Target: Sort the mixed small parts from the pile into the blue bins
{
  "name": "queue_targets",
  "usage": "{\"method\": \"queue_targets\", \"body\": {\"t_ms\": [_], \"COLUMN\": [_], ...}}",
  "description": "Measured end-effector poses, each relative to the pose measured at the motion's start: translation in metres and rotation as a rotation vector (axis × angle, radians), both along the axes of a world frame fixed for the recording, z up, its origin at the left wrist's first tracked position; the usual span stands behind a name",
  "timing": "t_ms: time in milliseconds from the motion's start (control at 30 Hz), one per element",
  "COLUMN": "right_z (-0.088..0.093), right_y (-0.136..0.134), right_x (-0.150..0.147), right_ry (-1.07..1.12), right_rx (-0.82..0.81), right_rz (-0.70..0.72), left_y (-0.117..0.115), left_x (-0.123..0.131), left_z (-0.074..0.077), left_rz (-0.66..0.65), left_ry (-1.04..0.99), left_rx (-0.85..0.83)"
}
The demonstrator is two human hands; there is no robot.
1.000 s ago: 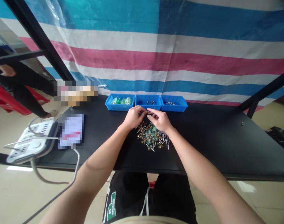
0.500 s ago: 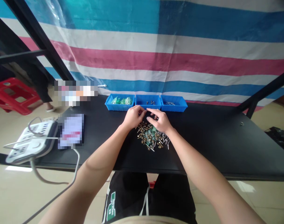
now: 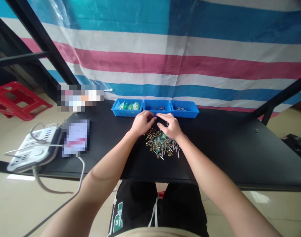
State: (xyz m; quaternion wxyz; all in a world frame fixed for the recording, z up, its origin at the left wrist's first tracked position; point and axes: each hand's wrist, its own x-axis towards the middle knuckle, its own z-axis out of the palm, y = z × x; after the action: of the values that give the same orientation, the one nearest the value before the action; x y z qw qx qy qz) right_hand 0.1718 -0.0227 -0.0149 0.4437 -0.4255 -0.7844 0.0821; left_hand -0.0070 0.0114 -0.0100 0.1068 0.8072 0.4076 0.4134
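Note:
A loose pile of brass-coloured screws, silver pins and green plastic pieces (image 3: 157, 146) lies on the black table (image 3: 103, 131), just below my hands. My left hand (image 3: 142, 123) is above the pile's upper left edge, its fingers curled together in a pinch; whatever they hold is too small to make out. Facing it, my right hand (image 3: 172, 127) hovers over the pile's upper right, index finger stretched towards the left fingertips and thumb apart. Behind them stand three blue trays: the left tray (image 3: 127, 113) holds green bags, the middle tray (image 3: 147, 102) a few screws, the right tray (image 3: 191, 113) some silver pins.
To the left lie a white power strip (image 3: 33, 148) with cables and a phone-like device (image 3: 76, 136), blurred out. One small metal piece (image 3: 256, 130) sits far right. A striped sheet (image 3: 180, 65) hangs behind the table. A red stool (image 3: 19, 98) stands on the floor at left.
Both hands stay nearly in place, with only slight finger movement. A person's leg and foot beside the red stool have gone out of view.

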Motion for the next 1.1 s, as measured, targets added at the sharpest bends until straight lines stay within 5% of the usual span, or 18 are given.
{"method": "queue_targets", "body": {"t_ms": [433,1100], "right_z": [-0.002,-0.0089], "right_y": [0.0062,0.0102], "right_x": [0.0081,0.0071], "right_ry": [-0.31,-0.363], "right_rx": [0.019,-0.062], "right_rz": [-0.355,-0.394], "left_y": [0.0008,0.0006], "left_x": [-0.0012,-0.002], "left_z": [-0.0009,-0.0011], "left_rz": [0.073,0.057], "left_ry": [0.026,0.042], "left_rx": [-0.02,-0.042]}}
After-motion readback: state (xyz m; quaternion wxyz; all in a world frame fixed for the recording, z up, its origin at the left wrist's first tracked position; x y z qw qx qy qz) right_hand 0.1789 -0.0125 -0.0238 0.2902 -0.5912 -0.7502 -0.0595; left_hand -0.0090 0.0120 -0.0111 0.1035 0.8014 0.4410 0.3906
